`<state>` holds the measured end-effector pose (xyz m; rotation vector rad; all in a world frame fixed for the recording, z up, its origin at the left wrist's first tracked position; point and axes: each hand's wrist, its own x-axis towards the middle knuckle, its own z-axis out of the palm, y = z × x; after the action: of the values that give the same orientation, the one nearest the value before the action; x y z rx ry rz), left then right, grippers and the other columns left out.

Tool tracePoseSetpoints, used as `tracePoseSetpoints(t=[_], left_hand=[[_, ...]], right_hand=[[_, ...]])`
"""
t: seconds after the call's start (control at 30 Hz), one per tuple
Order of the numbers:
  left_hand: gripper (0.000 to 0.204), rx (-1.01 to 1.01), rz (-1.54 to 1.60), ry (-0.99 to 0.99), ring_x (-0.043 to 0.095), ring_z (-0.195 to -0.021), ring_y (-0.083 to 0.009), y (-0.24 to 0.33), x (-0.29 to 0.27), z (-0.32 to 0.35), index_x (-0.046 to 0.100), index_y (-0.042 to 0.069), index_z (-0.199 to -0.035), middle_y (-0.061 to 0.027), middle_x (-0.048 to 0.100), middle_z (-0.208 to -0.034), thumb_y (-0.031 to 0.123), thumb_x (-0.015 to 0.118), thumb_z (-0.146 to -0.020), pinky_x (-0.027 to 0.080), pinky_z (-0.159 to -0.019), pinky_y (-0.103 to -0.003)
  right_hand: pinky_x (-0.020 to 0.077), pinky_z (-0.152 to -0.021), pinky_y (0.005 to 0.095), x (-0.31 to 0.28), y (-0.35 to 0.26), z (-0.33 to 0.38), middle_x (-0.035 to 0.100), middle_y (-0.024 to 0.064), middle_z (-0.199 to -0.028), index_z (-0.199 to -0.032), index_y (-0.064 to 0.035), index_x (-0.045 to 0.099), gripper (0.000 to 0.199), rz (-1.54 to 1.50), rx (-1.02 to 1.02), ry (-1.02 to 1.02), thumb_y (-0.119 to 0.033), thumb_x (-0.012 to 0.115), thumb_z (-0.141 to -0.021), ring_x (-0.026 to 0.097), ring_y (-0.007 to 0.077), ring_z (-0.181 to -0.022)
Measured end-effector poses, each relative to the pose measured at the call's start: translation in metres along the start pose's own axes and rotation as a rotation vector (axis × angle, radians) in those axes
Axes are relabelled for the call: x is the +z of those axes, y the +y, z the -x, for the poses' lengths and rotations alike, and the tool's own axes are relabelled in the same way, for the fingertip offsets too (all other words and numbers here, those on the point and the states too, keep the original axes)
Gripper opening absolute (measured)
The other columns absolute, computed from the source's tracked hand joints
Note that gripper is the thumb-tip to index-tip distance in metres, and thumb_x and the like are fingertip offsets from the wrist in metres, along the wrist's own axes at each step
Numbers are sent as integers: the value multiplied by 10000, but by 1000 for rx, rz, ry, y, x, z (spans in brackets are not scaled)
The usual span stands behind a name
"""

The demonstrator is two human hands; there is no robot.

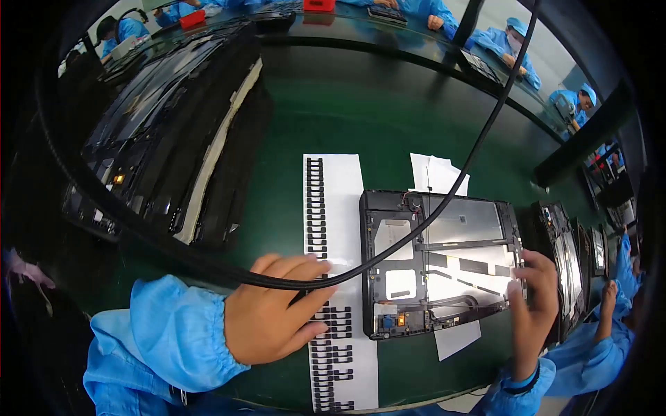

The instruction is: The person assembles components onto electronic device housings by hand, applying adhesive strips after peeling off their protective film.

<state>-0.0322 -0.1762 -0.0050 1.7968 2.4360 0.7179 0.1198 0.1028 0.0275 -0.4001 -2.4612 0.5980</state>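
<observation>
An opened tablet-like device (pixel 444 260), black frame with silvery inner plates and a small circuit board at its lower left, lies on the green mat. My right hand (pixel 534 305) grips its right edge with fingers curled. My left hand (pixel 277 312) rests on a long white backing sheet (pixel 336 208) that carries rows of small black adhesive pads (pixel 316 201); its fingertips press near the sheet's middle, and whether they pinch a pad I cannot tell. A black cable (pixel 444 201) hangs across the view in front of both.
A tall stack of black device frames (pixel 173 152) lies to the left. More devices (pixel 565 256) stand on edge at the right. White paper pieces (pixel 437 173) lie behind the device and another (pixel 458 338) under its front. People in blue work around the bench.
</observation>
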Motion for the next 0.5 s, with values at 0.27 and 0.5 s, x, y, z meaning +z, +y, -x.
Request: tracePoseSetpoints(t=[0.27,0.5], left_hand=[[522,45,2,-64,394,-1164,-324,-16,8,-8,524,18,-1111,-193,455,-1194,265,683,-679,309,-960,-451],[482,41,-86,-92,392,-1161,-309,-18,4,-5,533,18,-1088,-174,444,-1210,307,640,-717,296,-974,-424]], right_hand=[[390,-789,406,85,-106,14,522,170,-1045,-729,23,595,197,90,-403,-236,-4,643,-540,470,345,-962],[363,-802,463,103,-115,17,484,190,-1103,-687,36,552,136,197,-437,-282,-39,611,-590,448,340,-1016]])
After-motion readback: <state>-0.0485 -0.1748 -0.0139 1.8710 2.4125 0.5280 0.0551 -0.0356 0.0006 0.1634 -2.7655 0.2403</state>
